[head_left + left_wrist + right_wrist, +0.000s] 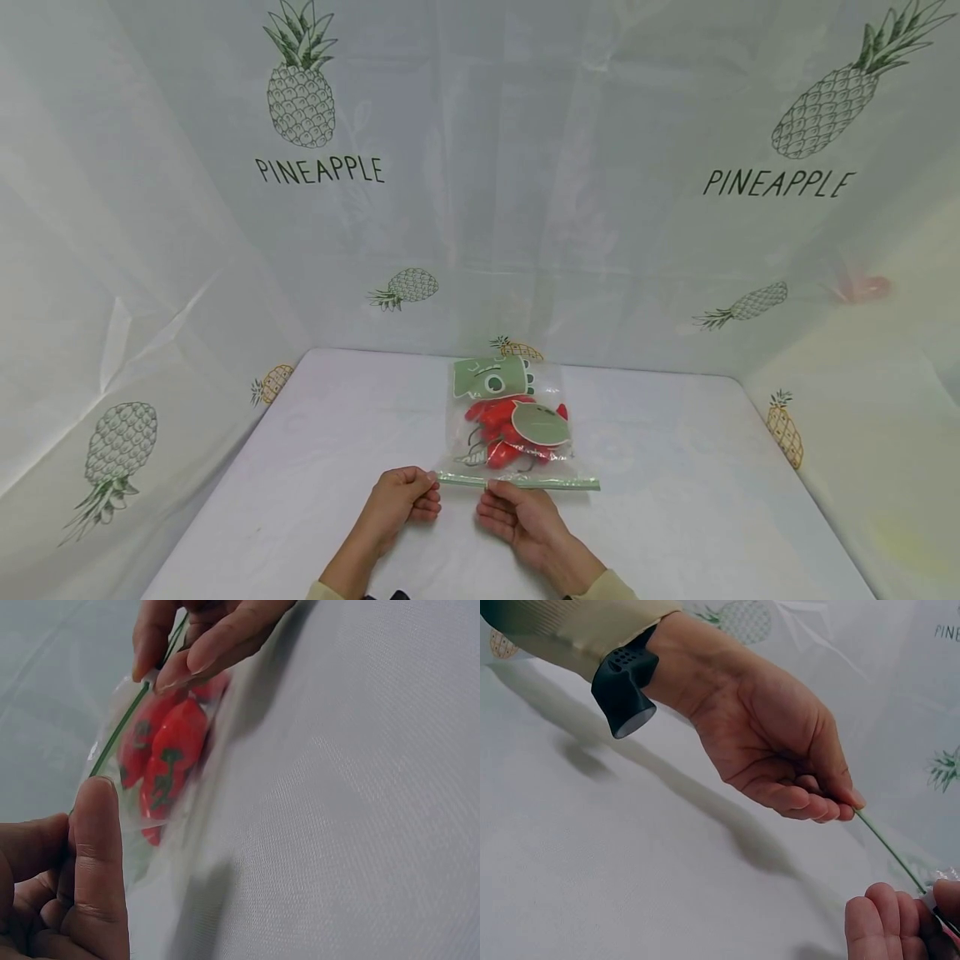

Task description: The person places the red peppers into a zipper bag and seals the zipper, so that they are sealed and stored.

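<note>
A clear zip bag with green printed patches lies on the table, its green zip strip towards me. Several red peppers with green stems show through the plastic. My left hand pinches the strip's left end between thumb and fingertips. Further right along the strip, my right hand pinches the small white zip slider between thumb and forefinger. From the left wrist view, the green strip runs straight between the two hands, with the peppers below it.
The white table extends around the bag. White sheeting printed with pineapples hangs behind it and along both sides. A dark wrist camera is strapped to the left wrist.
</note>
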A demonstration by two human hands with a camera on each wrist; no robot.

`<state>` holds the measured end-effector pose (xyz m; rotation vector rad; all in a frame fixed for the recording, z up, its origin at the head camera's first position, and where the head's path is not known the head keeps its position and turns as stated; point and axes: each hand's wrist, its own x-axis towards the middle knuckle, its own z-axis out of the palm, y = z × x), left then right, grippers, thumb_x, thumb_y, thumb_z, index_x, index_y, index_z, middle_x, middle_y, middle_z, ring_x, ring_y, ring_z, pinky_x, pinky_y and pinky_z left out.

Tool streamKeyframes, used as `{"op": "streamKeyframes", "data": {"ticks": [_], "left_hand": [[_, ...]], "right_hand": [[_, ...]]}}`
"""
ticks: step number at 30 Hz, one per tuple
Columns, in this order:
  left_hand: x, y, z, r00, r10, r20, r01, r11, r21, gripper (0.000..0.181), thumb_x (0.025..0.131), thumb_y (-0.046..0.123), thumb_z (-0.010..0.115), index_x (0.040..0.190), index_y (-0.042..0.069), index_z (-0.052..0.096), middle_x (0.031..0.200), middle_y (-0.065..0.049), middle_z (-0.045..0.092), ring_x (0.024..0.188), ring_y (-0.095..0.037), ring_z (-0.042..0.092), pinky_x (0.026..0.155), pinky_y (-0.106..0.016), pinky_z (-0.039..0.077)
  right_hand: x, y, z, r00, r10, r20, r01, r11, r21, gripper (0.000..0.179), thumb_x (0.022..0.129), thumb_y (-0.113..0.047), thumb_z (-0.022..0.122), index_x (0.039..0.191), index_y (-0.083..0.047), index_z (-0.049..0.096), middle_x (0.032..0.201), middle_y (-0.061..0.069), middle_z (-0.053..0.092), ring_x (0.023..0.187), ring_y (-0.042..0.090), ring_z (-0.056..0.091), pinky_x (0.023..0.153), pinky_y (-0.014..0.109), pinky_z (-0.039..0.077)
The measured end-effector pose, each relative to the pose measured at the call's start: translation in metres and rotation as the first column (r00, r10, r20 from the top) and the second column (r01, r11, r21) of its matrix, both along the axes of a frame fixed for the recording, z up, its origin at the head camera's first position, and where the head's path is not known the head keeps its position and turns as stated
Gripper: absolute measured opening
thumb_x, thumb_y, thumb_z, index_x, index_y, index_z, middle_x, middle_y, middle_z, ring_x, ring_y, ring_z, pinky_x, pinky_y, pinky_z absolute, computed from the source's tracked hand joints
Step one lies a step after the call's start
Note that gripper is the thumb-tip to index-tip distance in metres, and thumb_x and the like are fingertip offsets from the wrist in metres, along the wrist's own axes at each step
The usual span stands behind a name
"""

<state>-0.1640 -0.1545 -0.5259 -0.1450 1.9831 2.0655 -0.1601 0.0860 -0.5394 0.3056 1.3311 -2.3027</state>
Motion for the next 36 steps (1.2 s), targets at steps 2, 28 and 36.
{"op": "streamKeyframes", "data": {"ticks": [2, 28, 36], "left_hand": [[0.0, 0.0, 0.0, 1.0, -0.002, 0.0, 0.002, 1.0, 0.002, 0.033, 0.106, 0.02, 0.065, 0.102, -0.013, 0.066, 0.08, -0.006, 0.069, 0.068, -0.012, 0.073, 0.065, -0.026, 0.065], [-0.002, -0.005, -0.001, 1.0, 0.007, -0.017, -0.007, 1.0, 0.002, 0.031, 0.106, 0.017, 0.064, 0.103, -0.013, 0.066, 0.081, -0.005, 0.07, 0.069, -0.012, 0.073, 0.066, -0.026, 0.065], [-0.002, -0.005, -0.003, 1.0, 0.013, -0.01, -0.013, 1.0, -0.003, 0.031, 0.106, 0.016, 0.064, 0.103, -0.014, 0.066, 0.08, -0.005, 0.069, 0.07, -0.012, 0.072, 0.066, -0.025, 0.065]], "right_hand": [[0.0, 0.001, -0.001, 1.0, 0.0, -0.001, 0.0, 1.0, 0.003, 0.014, 0.101, -0.016, 0.072, 0.101, -0.002, 0.074, 0.09, 0.008, 0.079, 0.085, 0.018, 0.079, 0.086, 0.037, 0.067], [0.001, 0.03, -0.003, 1.0, -0.017, 0.008, 0.017, 0.999, 0.031, 0.018, 0.101, -0.018, 0.072, 0.105, -0.001, 0.073, 0.093, 0.009, 0.079, 0.088, 0.019, 0.079, 0.089, 0.038, 0.066], [0.003, 0.038, -0.002, 1.0, -0.025, 0.006, 0.025, 0.999, 0.045, 0.02, 0.102, -0.017, 0.07, 0.109, 0.002, 0.072, 0.093, 0.009, 0.078, 0.089, 0.019, 0.078, 0.09, 0.039, 0.066]]}}
